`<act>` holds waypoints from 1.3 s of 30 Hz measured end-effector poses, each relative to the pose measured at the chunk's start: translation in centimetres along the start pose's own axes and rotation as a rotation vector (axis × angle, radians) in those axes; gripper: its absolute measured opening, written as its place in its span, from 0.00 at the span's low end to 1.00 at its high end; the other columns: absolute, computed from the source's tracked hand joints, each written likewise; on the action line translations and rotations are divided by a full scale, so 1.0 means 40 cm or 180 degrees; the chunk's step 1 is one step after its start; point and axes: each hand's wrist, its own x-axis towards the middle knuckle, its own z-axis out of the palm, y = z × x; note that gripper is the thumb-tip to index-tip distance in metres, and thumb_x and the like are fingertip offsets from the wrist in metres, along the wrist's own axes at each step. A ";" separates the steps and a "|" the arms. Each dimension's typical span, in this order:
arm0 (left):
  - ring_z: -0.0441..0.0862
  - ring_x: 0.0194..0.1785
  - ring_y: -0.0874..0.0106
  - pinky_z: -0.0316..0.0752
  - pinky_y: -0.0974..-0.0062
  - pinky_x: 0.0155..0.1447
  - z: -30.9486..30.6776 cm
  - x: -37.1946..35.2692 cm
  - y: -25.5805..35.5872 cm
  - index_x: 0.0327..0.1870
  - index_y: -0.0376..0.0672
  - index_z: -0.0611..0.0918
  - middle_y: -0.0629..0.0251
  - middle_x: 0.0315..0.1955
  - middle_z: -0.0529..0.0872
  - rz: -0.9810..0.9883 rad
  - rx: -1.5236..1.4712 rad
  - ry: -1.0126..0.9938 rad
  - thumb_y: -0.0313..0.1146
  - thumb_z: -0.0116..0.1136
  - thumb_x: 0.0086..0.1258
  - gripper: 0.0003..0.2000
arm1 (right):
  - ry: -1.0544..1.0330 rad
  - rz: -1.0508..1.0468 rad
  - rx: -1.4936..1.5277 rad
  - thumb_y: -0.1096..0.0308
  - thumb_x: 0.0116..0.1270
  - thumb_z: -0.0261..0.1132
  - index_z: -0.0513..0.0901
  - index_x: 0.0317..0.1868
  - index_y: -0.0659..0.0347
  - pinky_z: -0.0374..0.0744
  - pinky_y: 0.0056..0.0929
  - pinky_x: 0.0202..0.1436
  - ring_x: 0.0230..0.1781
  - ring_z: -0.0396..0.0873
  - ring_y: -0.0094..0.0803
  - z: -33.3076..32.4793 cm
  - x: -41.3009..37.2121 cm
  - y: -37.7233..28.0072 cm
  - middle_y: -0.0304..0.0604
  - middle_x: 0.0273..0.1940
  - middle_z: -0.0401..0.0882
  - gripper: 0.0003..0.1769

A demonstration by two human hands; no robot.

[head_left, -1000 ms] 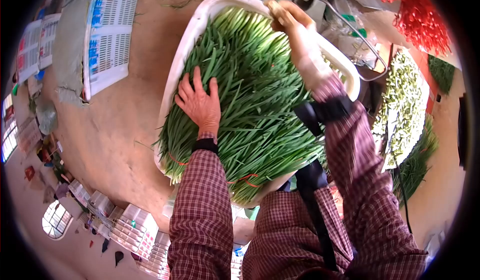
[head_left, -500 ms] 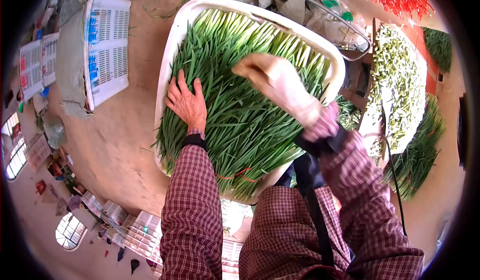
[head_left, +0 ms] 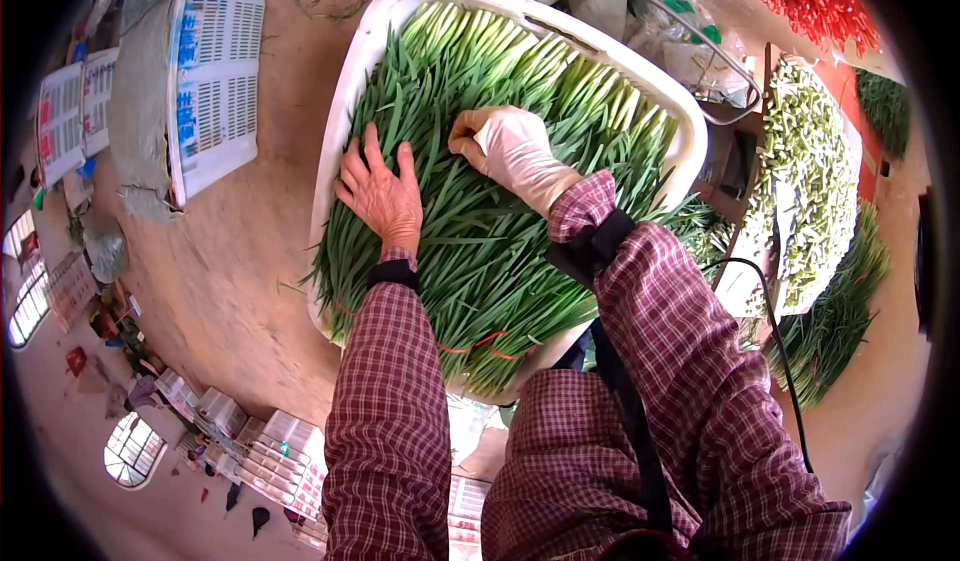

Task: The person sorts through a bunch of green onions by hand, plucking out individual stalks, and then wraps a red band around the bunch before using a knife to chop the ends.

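Note:
Long green stalks with pale ends fill a white plastic crate in front of me. The pale ends lie along the far side, and red bands cross the leaves near me. My left hand, bare, rests on the leaves at the crate's left side with its fingers spread. My right hand, in a pale glove, is over the middle of the leaves with its fingers curled together. Whatever those fingers may hold is hidden.
At the right, a board carries many cut pale stalk pieces, with a black cable below. Red strips hang at the upper right. A white slotted crate stands at the left, beside brown floor.
My right hand has moved left and slightly down over the leaves, closer to my left hand. My left hand stays spread on the leaves. The view has shifted slightly.

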 end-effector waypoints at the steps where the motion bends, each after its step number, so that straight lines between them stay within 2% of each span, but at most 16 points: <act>1: 0.65 0.67 0.61 0.51 0.54 0.71 0.000 0.001 0.001 0.70 0.55 0.68 0.63 0.64 0.71 0.0002 0.0001 -0.0001 0.55 0.47 0.74 0.27 | 0.0080 0.0035 0.0029 0.67 0.63 0.67 0.86 0.38 0.60 0.81 0.29 0.40 0.33 0.84 0.30 0.015 -0.001 0.005 0.42 0.33 0.87 0.07; 2: 0.65 0.67 0.61 0.51 0.54 0.71 0.000 0.001 0.001 0.70 0.55 0.68 0.63 0.64 0.71 -0.0003 -0.0018 -0.0002 0.55 0.47 0.74 0.27 | 0.0078 0.0039 0.0032 0.67 0.63 0.67 0.86 0.38 0.60 0.81 0.29 0.40 0.33 0.84 0.30 0.027 -0.002 0.012 0.42 0.33 0.87 0.07; 4: 0.65 0.67 0.61 0.51 0.54 0.71 0.001 0.000 0.000 0.70 0.55 0.68 0.63 0.64 0.71 -0.0014 -0.0032 -0.0014 0.55 0.48 0.73 0.27 | 0.0448 0.0521 0.1535 0.72 0.63 0.66 0.85 0.39 0.64 0.80 0.26 0.41 0.33 0.83 0.26 0.054 -0.004 0.026 0.42 0.34 0.87 0.06; 5: 0.65 0.67 0.61 0.51 0.54 0.71 0.002 0.000 0.001 0.70 0.56 0.68 0.63 0.64 0.71 -0.0021 -0.0012 -0.0026 0.55 0.48 0.73 0.27 | 0.0809 0.0743 0.2528 0.74 0.61 0.65 0.86 0.39 0.61 0.81 0.28 0.42 0.35 0.85 0.30 0.067 0.007 0.035 0.47 0.35 0.88 0.06; 7: 0.65 0.68 0.61 0.51 0.54 0.71 0.000 -0.001 -0.002 0.70 0.56 0.68 0.63 0.64 0.71 -0.0038 0.0007 -0.0039 0.55 0.48 0.73 0.27 | 0.1093 0.0782 0.2214 0.74 0.62 0.65 0.86 0.38 0.64 0.82 0.28 0.42 0.34 0.84 0.28 0.057 0.030 0.049 0.47 0.34 0.88 0.06; 8: 0.65 0.68 0.61 0.51 0.54 0.71 0.000 -0.002 -0.001 0.70 0.56 0.69 0.63 0.64 0.71 -0.0027 -0.0010 -0.0011 0.55 0.48 0.73 0.27 | 0.0876 0.0561 0.1922 0.77 0.66 0.64 0.85 0.42 0.67 0.79 0.20 0.37 0.34 0.79 0.20 0.043 0.024 0.036 0.40 0.35 0.86 0.07; 11: 0.65 0.67 0.61 0.51 0.54 0.71 0.001 0.001 0.001 0.70 0.56 0.69 0.63 0.64 0.71 -0.0012 -0.0020 0.0031 0.55 0.48 0.73 0.27 | 0.0541 0.0074 0.0618 0.68 0.63 0.67 0.86 0.42 0.59 0.80 0.31 0.38 0.30 0.83 0.35 0.039 0.030 0.038 0.46 0.33 0.86 0.09; 14: 0.65 0.67 0.61 0.51 0.54 0.72 -0.002 -0.002 0.002 0.70 0.56 0.69 0.63 0.64 0.71 -0.0014 -0.0019 0.0011 0.55 0.48 0.73 0.27 | 0.0698 0.0056 0.0144 0.65 0.61 0.67 0.87 0.42 0.57 0.81 0.34 0.41 0.32 0.84 0.42 0.054 0.040 0.053 0.48 0.33 0.86 0.10; 17: 0.65 0.67 0.61 0.51 0.54 0.72 -0.001 -0.001 0.002 0.70 0.56 0.69 0.63 0.64 0.71 -0.0036 -0.0032 -0.0014 0.56 0.47 0.74 0.27 | 0.0502 0.0324 0.0294 0.64 0.62 0.67 0.87 0.42 0.58 0.81 0.35 0.42 0.34 0.85 0.41 0.057 0.038 0.053 0.48 0.32 0.86 0.11; 30: 0.66 0.67 0.60 0.52 0.54 0.71 0.000 -0.001 0.000 0.70 0.56 0.69 0.62 0.63 0.72 -0.0005 -0.0027 0.0031 0.55 0.49 0.73 0.27 | 0.0165 0.0385 0.0435 0.61 0.61 0.69 0.86 0.42 0.59 0.81 0.34 0.42 0.35 0.85 0.40 0.066 0.045 0.038 0.46 0.32 0.86 0.13; 32: 0.66 0.67 0.60 0.52 0.54 0.71 0.001 -0.001 0.000 0.70 0.56 0.69 0.62 0.63 0.72 0.0001 -0.0007 0.0036 0.55 0.49 0.73 0.27 | 0.0134 0.0539 0.0238 0.60 0.58 0.69 0.87 0.43 0.54 0.80 0.37 0.49 0.42 0.84 0.44 0.073 0.045 0.030 0.48 0.38 0.86 0.14; 33: 0.66 0.67 0.60 0.52 0.54 0.71 0.001 0.000 0.000 0.70 0.55 0.69 0.62 0.63 0.72 0.0003 0.0017 0.0044 0.55 0.48 0.73 0.27 | 0.0140 0.0544 0.0239 0.60 0.58 0.69 0.87 0.43 0.54 0.80 0.37 0.49 0.42 0.84 0.44 0.078 0.042 0.030 0.48 0.38 0.86 0.14; 35: 0.65 0.67 0.60 0.52 0.52 0.71 0.000 0.001 0.000 0.69 0.55 0.69 0.61 0.63 0.71 -0.0006 -0.0002 -0.0004 0.55 0.48 0.73 0.27 | 0.0397 0.0782 0.1109 0.62 0.57 0.70 0.87 0.43 0.54 0.80 0.37 0.48 0.42 0.84 0.44 0.093 0.031 0.031 0.49 0.37 0.85 0.14; 36: 0.64 0.68 0.60 0.52 0.51 0.71 0.000 0.002 0.000 0.69 0.55 0.68 0.60 0.64 0.70 -0.0019 -0.0018 -0.0055 0.55 0.49 0.73 0.27 | 0.0571 0.1003 0.1279 0.68 0.59 0.68 0.86 0.43 0.56 0.80 0.32 0.46 0.39 0.84 0.37 0.107 0.024 0.027 0.46 0.37 0.86 0.11; 37: 0.64 0.68 0.60 0.52 0.51 0.71 0.002 0.003 -0.001 0.69 0.55 0.68 0.60 0.64 0.70 -0.0003 -0.0021 -0.0064 0.55 0.49 0.73 0.27 | 0.0715 0.1481 0.2457 0.72 0.64 0.66 0.86 0.42 0.58 0.79 0.25 0.44 0.34 0.81 0.29 0.101 0.035 0.013 0.41 0.37 0.86 0.07; 39: 0.66 0.67 0.61 0.52 0.54 0.71 0.007 0.002 -0.006 0.69 0.55 0.69 0.62 0.63 0.72 -0.0018 0.0085 0.0001 0.56 0.48 0.73 0.27 | 0.1874 0.1323 0.3894 0.73 0.69 0.63 0.85 0.42 0.59 0.78 0.21 0.42 0.33 0.76 0.22 0.100 0.086 0.115 0.36 0.37 0.85 0.05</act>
